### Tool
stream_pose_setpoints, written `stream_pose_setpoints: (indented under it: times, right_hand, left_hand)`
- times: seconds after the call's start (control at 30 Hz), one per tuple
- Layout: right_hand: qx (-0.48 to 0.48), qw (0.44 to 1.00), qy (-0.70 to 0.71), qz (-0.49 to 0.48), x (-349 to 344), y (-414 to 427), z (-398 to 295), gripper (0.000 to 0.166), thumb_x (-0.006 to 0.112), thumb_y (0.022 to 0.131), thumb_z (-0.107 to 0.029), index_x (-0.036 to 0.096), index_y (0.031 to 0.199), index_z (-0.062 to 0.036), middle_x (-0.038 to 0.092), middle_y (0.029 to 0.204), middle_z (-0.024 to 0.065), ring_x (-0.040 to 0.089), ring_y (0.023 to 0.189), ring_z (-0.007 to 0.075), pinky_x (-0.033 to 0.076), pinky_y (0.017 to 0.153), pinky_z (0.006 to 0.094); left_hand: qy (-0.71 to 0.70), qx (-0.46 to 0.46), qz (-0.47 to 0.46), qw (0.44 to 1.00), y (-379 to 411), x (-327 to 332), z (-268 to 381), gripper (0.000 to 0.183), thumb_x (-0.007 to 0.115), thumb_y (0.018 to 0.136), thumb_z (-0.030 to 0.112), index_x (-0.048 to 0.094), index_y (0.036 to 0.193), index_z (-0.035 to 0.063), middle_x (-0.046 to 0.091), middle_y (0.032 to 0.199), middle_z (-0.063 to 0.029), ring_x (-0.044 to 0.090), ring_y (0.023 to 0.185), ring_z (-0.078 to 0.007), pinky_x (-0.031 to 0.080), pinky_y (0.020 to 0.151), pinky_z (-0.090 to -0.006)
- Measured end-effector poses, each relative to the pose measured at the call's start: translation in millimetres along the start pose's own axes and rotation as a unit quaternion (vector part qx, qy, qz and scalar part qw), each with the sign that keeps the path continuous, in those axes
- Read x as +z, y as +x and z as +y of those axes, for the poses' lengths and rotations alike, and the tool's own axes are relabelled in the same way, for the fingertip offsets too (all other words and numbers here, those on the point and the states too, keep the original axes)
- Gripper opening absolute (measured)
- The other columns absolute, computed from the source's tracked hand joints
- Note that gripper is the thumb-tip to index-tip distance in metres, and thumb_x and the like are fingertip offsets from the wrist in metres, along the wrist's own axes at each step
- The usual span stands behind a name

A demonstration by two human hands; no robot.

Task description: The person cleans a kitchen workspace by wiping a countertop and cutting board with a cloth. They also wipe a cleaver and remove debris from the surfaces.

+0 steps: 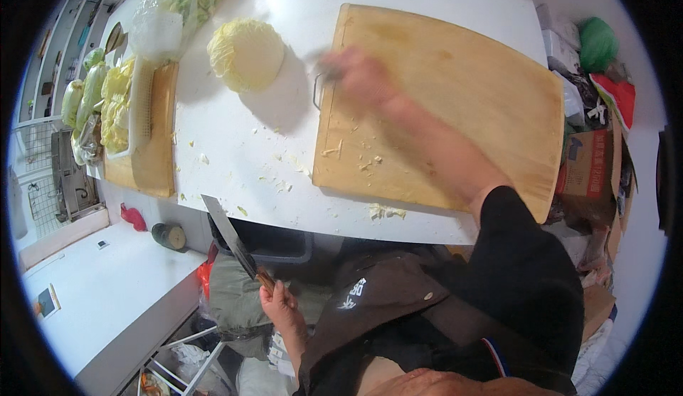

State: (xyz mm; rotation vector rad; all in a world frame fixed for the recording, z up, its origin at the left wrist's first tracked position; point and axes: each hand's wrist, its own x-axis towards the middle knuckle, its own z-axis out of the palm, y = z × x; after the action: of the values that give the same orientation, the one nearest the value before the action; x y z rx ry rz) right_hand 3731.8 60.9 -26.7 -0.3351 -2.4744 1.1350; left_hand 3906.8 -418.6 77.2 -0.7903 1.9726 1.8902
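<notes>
My left hand (278, 304) grips the wooden handle of a knife (227, 230) with a long broad blade. The blade points up and left, at the near edge of the white table (245, 161). My right hand (363, 76), blurred, is over the left side of a wooden cutting board (469, 108), by its metal handle (316, 94). Something greyish shows at its fingers, too blurred to name. Pale vegetable scraps (368, 162) lie on the board's near left part. Left of the board rests a pale yellow cabbage head (245, 54).
A white plastic basket (140, 108) with yellow leaves stands on another wooden board (160, 129) at the left, beside napa cabbages (90, 94). Behind is a clear plastic bag (160, 17) of greens. A black bin (277, 241) sits below the table edge. Cardboard boxes (587, 172) crowd the right.
</notes>
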Motion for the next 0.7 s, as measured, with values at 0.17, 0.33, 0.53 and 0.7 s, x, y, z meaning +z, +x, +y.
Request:
stream_pose_setpoints:
  times: [0.17, 0.33, 0.53, 0.7]
  right_hand:
    - [0.226, 0.927, -0.243, 0.174, -94.5, 30.3, 119.8, 0.032, 0.055, 0.098, -0.028, 0.071, 0.122, -0.0137, 0.066, 0.115, 0.0254, 0.065, 0.107, 0.0415, 0.054, 0.087, 0.0529]
    - [0.139, 0.99, 0.005, 0.021, 21.4, -38.9, -4.0, 0.024, 0.056, 0.098, -0.024, 0.072, 0.111, -0.0109, 0.066, 0.106, 0.0187, 0.064, 0.103, 0.0356, 0.052, 0.087, 0.0471]
    - [0.016, 0.999, -0.03, -0.038, 16.1, -42.5, -34.4, 0.025, 0.065, 0.095, -0.02, 0.075, 0.118, -0.0222, 0.067, 0.101, 0.0144, 0.064, 0.1, 0.0335, 0.054, 0.086, 0.0451]
    - [0.19, 0.942, -0.191, 0.199, -35.6, 33.3, 90.9, 0.029, 0.054, 0.1, -0.03, 0.07, 0.109, -0.0083, 0.069, 0.111, 0.0184, 0.066, 0.1, 0.0367, 0.055, 0.087, 0.0494]
  left_hand:
    - [0.014, -0.021, 0.014, 1.0, 1.5, -11.8, -11.1, 0.021, 0.069, 0.096, 0.009, 0.053, 0.109, 0.0103, 0.049, 0.072, 0.0042, 0.041, 0.053, -0.0039, 0.029, 0.043, -0.0207]
    - [0.008, -0.046, 0.005, 0.999, -6.5, 1.4, -13.4, 0.021, 0.069, 0.096, 0.008, 0.053, 0.109, 0.0105, 0.05, 0.075, 0.004, 0.043, 0.055, -0.0036, 0.03, 0.045, -0.02]
    - [0.036, 0.017, -0.019, 0.999, 0.3, 8.2, -4.1, 0.025, 0.069, 0.099, 0.014, 0.045, 0.093, 0.0123, 0.043, 0.062, 0.0019, 0.036, 0.044, -0.0073, 0.024, 0.038, -0.0249]
    - [0.071, 0.01, -0.029, 0.997, -3.7, 19.8, -2.1, 0.022, 0.069, 0.099, 0.012, 0.048, 0.094, 0.0113, 0.044, 0.063, 0.0016, 0.036, 0.044, -0.0075, 0.025, 0.039, -0.0255]
